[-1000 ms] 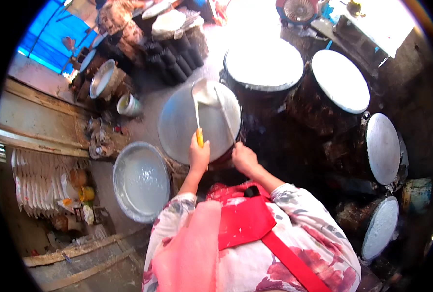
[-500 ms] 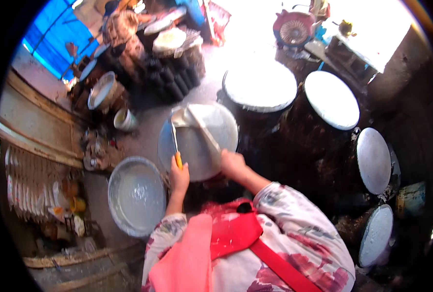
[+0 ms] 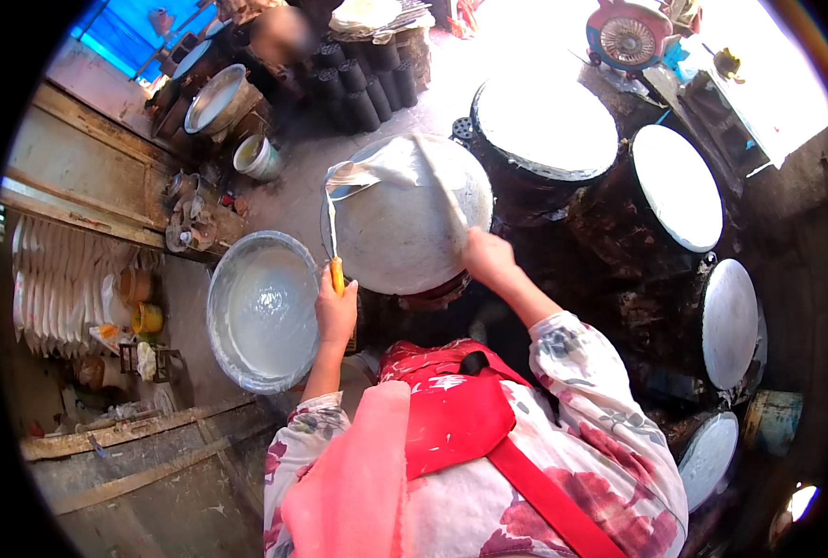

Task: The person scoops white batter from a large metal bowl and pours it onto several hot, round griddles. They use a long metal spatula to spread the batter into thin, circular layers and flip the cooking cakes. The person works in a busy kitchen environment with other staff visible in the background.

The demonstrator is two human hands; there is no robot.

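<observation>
My left hand point(image 3: 336, 312) is closed around the yellow handle of a long thin tool point(image 3: 338, 275), whose pale shaft reaches away from me. My right hand point(image 3: 490, 259) grips a long pale stick point(image 3: 440, 181), slanting across the round grey griddle point(image 3: 400, 246). A thin, soft whitish sheet point(image 3: 381, 167) stretches between the far ends of tool and stick, over the griddle's far side. Whether part of it still touches the surface I cannot tell. Left of the griddle, beside my left hand, stands a wide basin point(image 3: 213, 325) of milky white liquid.
More round griddles point(image 3: 679, 186) on dark stands curve along my right. A fan point(image 3: 628, 37) stands at the far right. Dark cylindrical briquettes point(image 3: 358, 102) are stacked ahead, near another person point(image 3: 247, 7). A white bucket point(image 3: 258, 158) sits on the floor.
The view has shifted, so the griddle and basin appear higher. Stick and tool ends are farther apart, with the whitish sheet spread wider between them. Both hands keep their holds.
</observation>
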